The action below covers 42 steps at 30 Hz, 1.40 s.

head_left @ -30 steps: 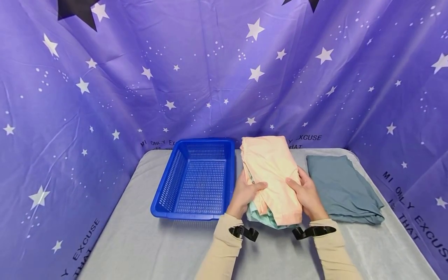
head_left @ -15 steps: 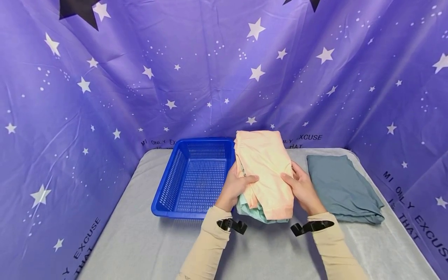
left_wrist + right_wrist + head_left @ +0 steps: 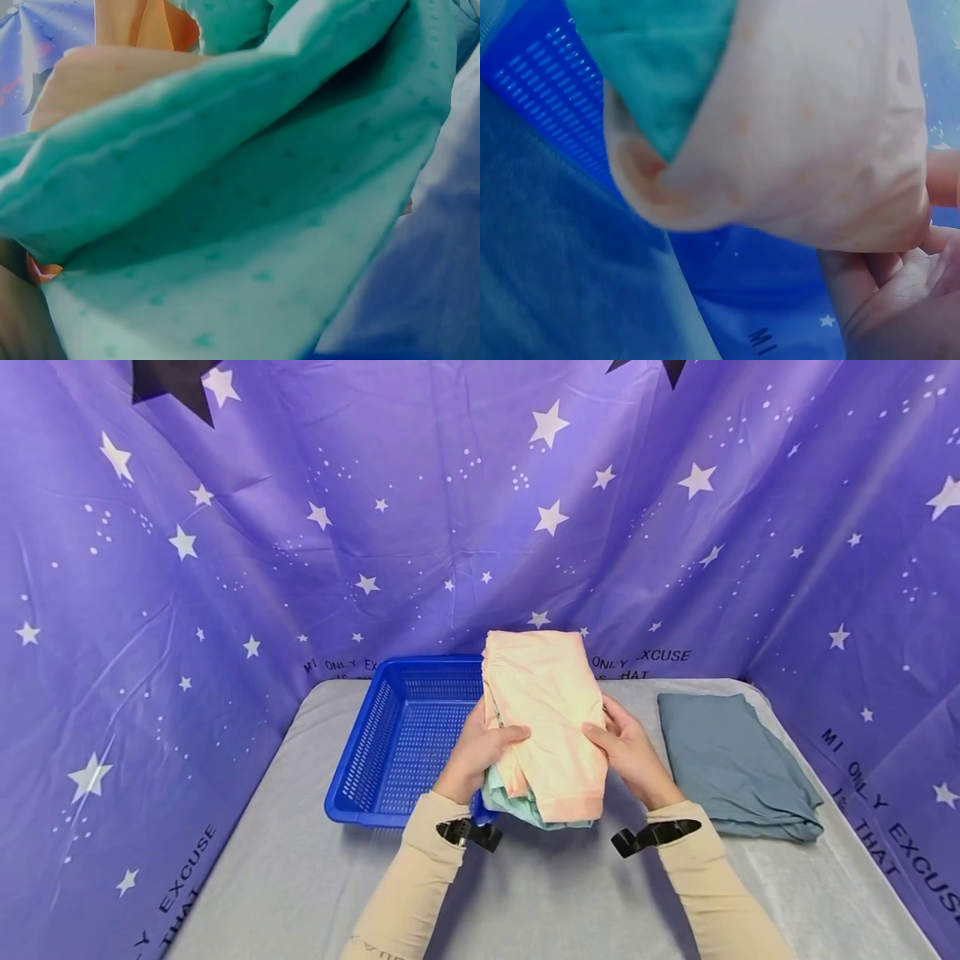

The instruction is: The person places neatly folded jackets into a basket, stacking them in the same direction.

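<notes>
Both hands hold a folded peach garment with a mint-green garment showing beneath its lower left edge. My left hand grips the left side, thumb on top. My right hand grips the right side, thumb also on top, fingers behind. Large in the left wrist view hangs the mint-green patterned cloth, covering most of that hand. In the right wrist view the right hand pinches the peach cloth. The bundle is raised above the table and overlaps the right side of a blue basket.
The blue perforated plastic basket stands left of the bundle, and its visible floor is bare. A folded grey-blue garment lies on the right of the table. A purple star-printed curtain encloses the back and sides.
Both hands have carried the peach and mint-green bundle leftward and slightly up, so that it now overlaps the basket's right side. Basket and grey-blue garment have stayed in place.
</notes>
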Each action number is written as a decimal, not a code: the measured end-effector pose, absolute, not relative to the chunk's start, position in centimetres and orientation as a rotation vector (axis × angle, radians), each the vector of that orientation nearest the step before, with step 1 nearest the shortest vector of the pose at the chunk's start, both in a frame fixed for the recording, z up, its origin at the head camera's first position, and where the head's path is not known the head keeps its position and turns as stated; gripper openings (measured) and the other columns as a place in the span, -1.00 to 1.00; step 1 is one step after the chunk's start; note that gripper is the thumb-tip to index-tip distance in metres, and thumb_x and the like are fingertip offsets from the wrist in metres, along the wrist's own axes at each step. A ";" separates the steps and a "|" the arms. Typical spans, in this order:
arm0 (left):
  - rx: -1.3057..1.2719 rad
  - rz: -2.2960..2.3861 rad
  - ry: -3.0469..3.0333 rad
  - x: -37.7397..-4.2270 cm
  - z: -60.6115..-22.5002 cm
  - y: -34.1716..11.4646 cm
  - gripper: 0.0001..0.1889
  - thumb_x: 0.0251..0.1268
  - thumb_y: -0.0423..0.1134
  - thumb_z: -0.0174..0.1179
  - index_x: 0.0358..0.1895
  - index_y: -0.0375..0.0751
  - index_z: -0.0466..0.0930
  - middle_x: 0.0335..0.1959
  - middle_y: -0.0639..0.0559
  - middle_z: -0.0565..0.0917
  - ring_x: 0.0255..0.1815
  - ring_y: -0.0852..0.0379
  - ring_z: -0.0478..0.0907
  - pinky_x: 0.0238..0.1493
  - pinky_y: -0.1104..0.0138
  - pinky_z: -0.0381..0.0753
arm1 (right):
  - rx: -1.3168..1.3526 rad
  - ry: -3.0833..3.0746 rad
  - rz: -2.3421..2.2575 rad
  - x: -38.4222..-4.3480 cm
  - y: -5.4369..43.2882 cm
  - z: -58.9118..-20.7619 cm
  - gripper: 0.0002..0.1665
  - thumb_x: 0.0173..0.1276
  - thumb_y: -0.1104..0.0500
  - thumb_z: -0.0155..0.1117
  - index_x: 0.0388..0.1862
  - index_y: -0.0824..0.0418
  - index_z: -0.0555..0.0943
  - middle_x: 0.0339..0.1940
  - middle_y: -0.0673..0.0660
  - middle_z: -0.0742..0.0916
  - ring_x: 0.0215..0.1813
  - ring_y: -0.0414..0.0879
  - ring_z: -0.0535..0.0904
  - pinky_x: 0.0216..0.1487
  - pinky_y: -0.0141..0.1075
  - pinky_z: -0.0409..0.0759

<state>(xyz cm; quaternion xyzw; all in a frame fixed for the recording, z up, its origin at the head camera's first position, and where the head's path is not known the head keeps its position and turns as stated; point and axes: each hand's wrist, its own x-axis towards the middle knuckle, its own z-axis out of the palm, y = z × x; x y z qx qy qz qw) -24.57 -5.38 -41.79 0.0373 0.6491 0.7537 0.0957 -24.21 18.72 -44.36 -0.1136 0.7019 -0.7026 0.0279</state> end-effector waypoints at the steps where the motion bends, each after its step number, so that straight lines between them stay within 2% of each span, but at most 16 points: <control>1: 0.111 2.234 1.919 -24.5 -41.7 -5.6 -0.16 0.18 -0.46 0.36 0.51 0.17 0.29 0.13 -0.17 0.66 -0.17 0.10 0.74 -0.08 0.21 0.77 | -0.358 2.150 -2.172 -24.3 18.6 -44.3 -0.18 0.60 0.20 0.13 0.69 0.22 0.02 0.57 0.37 0.34 0.17 -0.40 0.58 0.08 -0.48 0.66; 16: 0.166 2.246 1.933 -24.6 -39.9 -8.9 -0.23 0.20 -0.48 0.32 0.46 0.14 0.33 0.12 -0.16 0.65 -0.13 0.05 0.75 -0.08 0.19 0.77 | -0.469 2.098 -2.154 -24.8 16.1 -42.6 -0.20 0.59 0.26 0.09 0.68 0.24 0.03 0.55 0.41 0.36 0.02 -0.34 0.67 -0.10 -0.39 0.73; 29: 0.155 2.190 1.993 -24.9 -39.1 -12.5 -0.27 0.27 -0.45 0.31 0.46 0.13 0.31 0.10 -0.12 0.65 -0.14 0.06 0.75 -0.09 0.21 0.77 | -0.484 2.027 -2.092 -25.4 13.0 -41.5 -0.11 0.57 0.32 0.09 0.72 0.07 -0.06 0.58 0.31 0.36 -0.03 -0.21 0.67 -0.19 -0.33 0.73; 36: 0.112 2.155 1.996 -25.5 -39.5 -14.6 -0.23 0.27 -0.45 0.30 0.50 0.11 0.24 0.06 -0.08 0.64 -0.16 0.07 0.75 -0.10 0.20 0.77 | -0.542 1.916 -2.047 -25.9 11.4 -41.9 -0.09 0.59 0.29 0.07 0.73 -0.03 -0.12 0.57 0.32 0.35 0.09 -0.04 0.64 -0.12 -0.19 0.76; 42: 0.055 2.134 1.962 -26.5 -40.1 -16.8 -0.27 0.32 -0.45 0.26 0.49 0.07 0.22 -0.02 0.00 0.66 -0.19 0.10 0.76 -0.14 0.23 0.78 | -0.576 1.885 -1.968 -26.9 9.8 -42.5 -0.11 0.62 0.26 0.05 0.72 -0.13 -0.12 0.60 0.26 0.32 -0.06 -0.02 0.69 -0.27 -0.13 0.76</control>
